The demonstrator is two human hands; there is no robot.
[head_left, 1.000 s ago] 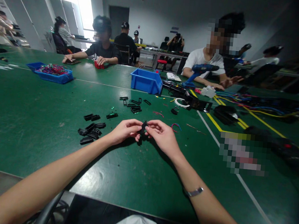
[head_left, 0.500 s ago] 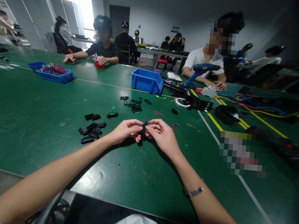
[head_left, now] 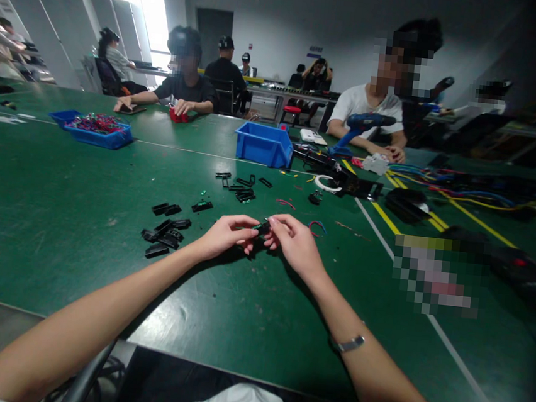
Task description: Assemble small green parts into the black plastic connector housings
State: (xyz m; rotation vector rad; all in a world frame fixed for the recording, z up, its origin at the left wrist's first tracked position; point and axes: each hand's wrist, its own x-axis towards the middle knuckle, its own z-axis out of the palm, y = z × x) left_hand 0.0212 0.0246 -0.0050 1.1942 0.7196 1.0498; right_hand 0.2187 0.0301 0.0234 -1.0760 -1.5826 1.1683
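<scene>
Between my two hands is a small black plastic housing (head_left: 261,227) with a bit of green showing on its upper face. My left hand (head_left: 229,234) pinches its left end, thumb on top. At the right end, the thumb and fingers of my right hand (head_left: 291,238) close on it. Left of my hands lies a loose pile of black plastic housings (head_left: 165,232). A black housing with a green board (head_left: 202,206) rests just beyond my left hand. Farther off are several thin black frames (head_left: 244,192).
A blue bin (head_left: 262,145) stands beyond the frames. At the left, a blue tray (head_left: 99,133) holds coloured wires. A blue power drill (head_left: 356,130), a white ring (head_left: 327,183) and cable bundles (head_left: 468,185) occupy the right. Two people sit across the green table (head_left: 82,208).
The black housing has turned in my fingers, so green now shows on its upper face. My right hand has shifted slightly right along it.
</scene>
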